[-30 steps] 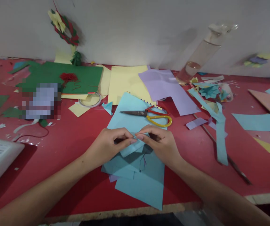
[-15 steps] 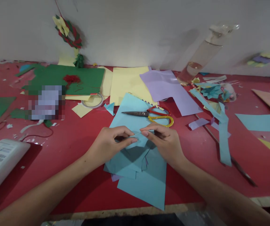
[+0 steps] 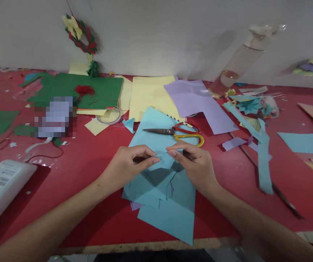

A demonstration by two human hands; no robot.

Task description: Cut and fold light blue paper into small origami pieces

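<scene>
Between my hands a small piece of light blue paper (image 3: 162, 155) is stretched, its edge seen nearly side-on. My left hand (image 3: 134, 162) pinches its left end between thumb and forefinger. The right end is pinched by my right hand (image 3: 193, 160) in the same way. Below lie several overlapping light blue sheets (image 3: 173, 218), their middle shaded by my hands. Just beyond my fingers, scissors (image 3: 170, 133) with one red and one yellow handle rest on the blue paper, blades pointing left.
Yellow paper (image 3: 152, 92) and purple paper (image 3: 197, 96) lie toward the wall. A pump bottle (image 3: 240, 63) leans at the back right, near blue paper strips (image 3: 264, 160). A tape roll (image 3: 109, 117), green paper (image 3: 110, 87) and a white box-shaped device (image 3: 6, 189) are on the left.
Both hands keep their pinch on the blue paper, and the fingers have spread very slightly apart along it. The whole view has shifted a little.
</scene>
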